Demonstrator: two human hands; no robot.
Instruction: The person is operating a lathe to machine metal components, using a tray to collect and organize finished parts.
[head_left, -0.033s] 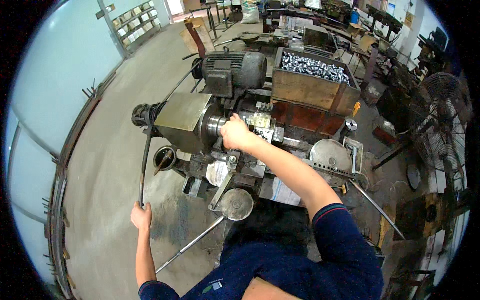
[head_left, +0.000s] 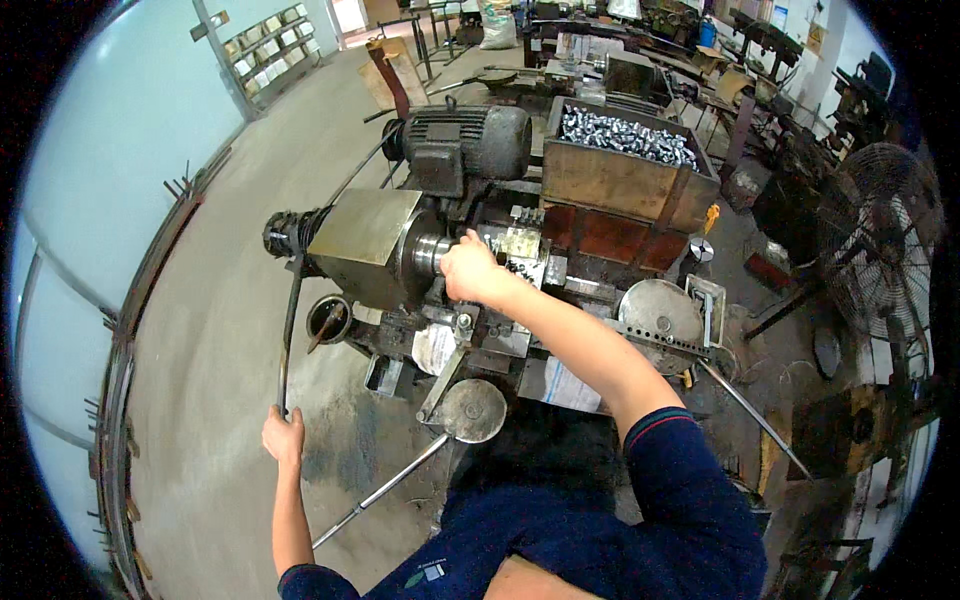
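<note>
On the left, my left hand [head_left: 284,434] is wrapped round the lower end of a long dark lever rod [head_left: 290,340] that runs up to the rear of the lathe headstock [head_left: 365,240]. Stretched forward over the machine, my right hand [head_left: 468,268] is closed right beside the shiny spindle chuck [head_left: 431,254]. Whatever its fingers hold is hidden by the hand. Just right of that hand sits the metal tool block [head_left: 520,245], speckled with dark chips.
A wooden box [head_left: 620,180] heaped with small shiny metal parts stands behind the lathe, next to the motor [head_left: 465,140]. Long handles [head_left: 385,488] stick out from round plates [head_left: 474,410] toward me. A pot [head_left: 329,318] hangs left; a large fan [head_left: 880,240] stands right.
</note>
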